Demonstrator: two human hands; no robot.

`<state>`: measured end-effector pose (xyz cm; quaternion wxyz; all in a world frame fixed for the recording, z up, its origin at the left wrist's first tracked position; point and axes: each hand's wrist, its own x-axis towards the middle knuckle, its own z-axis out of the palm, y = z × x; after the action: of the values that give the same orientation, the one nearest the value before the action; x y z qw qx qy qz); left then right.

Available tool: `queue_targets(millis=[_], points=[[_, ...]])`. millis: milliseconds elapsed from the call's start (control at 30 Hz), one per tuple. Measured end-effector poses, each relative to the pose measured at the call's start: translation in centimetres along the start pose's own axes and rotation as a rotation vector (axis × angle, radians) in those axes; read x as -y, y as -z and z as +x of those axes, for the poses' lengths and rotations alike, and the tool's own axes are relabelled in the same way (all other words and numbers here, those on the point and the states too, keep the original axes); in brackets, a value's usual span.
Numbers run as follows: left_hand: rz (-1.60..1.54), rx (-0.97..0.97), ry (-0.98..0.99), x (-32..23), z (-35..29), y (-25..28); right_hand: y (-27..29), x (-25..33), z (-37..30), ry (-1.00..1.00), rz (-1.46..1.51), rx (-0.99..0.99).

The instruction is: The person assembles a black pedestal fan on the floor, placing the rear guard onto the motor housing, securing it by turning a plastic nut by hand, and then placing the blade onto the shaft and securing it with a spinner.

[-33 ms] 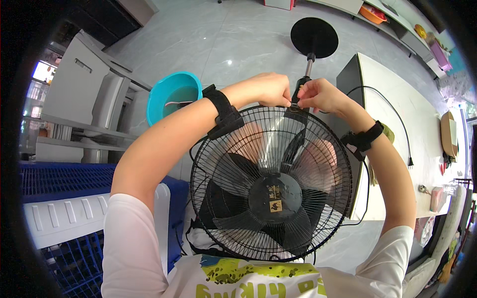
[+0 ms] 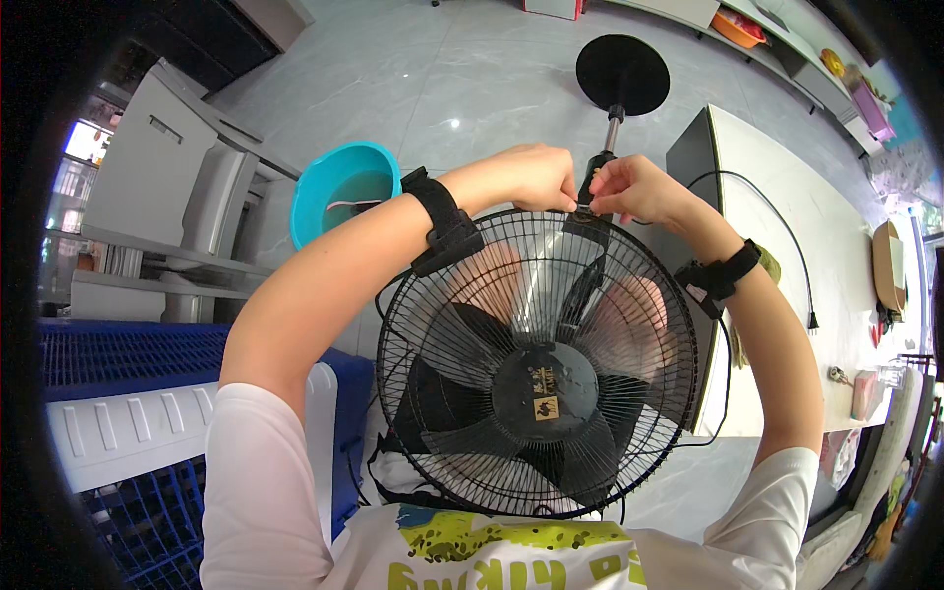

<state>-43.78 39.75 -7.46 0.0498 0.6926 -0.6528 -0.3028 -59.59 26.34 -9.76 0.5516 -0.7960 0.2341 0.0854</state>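
Note:
A black pedestal fan lies tipped towards me, its round wire guard (image 2: 536, 492) facing up below my hands. Behind the wires sit dark blades around a glossy round centre badge (image 2: 544, 393). My left hand (image 2: 543, 179) is closed at the far edge of the guard, its fingertips pinching the rim. Right beside it, my right hand (image 2: 641, 189) pinches the same rim with thumb and forefinger, the other fingers curled. A small clip (image 2: 584, 207) shows between the fingertips, partly hidden. Beyond the hands, the fan's pole (image 2: 614, 130) runs out to a round black base (image 2: 621, 75).
A turquoise bucket (image 2: 313, 197) holding water stands left of my left forearm. Blue-and-white plastic crates (image 2: 138, 418) are at the lower left, beside grey cabinets (image 2: 147, 167). On the right, a white-topped table (image 2: 787, 216) carries a black cable with a plug (image 2: 812, 320).

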Motion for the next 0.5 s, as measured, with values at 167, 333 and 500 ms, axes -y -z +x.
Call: queue_targets(millis=[167, 333, 500], points=[[-0.01, -0.009, -0.005, 0.09, -0.13, 0.0, -0.06, 0.56, -0.1, -0.038, 0.034, 0.007], [0.013, -0.011, -0.013, 0.14, -0.22, -0.01, -0.18, 0.81, -0.24, -0.058, 0.095, -0.01], [0.013, -0.008, -0.01, 0.03, -0.04, -0.02, -0.01, 0.47, -0.18, -0.049, 0.092, 0.001]])
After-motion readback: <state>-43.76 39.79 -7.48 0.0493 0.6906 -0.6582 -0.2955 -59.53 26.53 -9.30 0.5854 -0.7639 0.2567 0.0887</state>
